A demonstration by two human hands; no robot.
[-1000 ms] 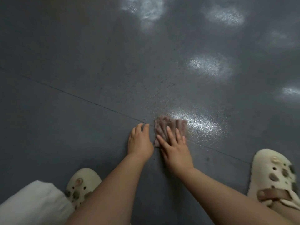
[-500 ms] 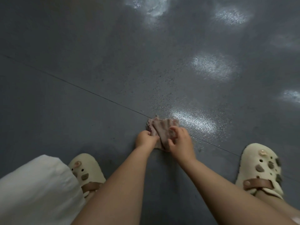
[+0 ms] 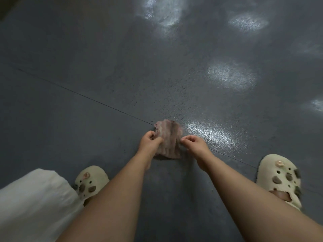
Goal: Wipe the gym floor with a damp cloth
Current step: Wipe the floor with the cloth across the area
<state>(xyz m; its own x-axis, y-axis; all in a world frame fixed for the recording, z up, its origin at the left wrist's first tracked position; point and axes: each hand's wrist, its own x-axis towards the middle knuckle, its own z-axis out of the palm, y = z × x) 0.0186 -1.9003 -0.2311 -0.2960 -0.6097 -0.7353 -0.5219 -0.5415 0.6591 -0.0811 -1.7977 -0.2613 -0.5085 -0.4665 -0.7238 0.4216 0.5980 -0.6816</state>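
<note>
Your left hand [image 3: 150,142] pinches one side of the cloth [image 3: 168,139], and your right hand [image 3: 194,143] pinches the other side. The cloth sits bunched on the floor [image 3: 104,67] between them. I think you are fixing it. Next, spread it flat and rub.

Left hand [image 3: 150,142] covers cloth [image 3: 168,138] near-left corner; fingertips of both hands tucked, grip detail unclear. Left clog [image 3: 90,182] half hidden behind forearm, white garment [image 3: 35,203] cut by lower-left edge.
</note>
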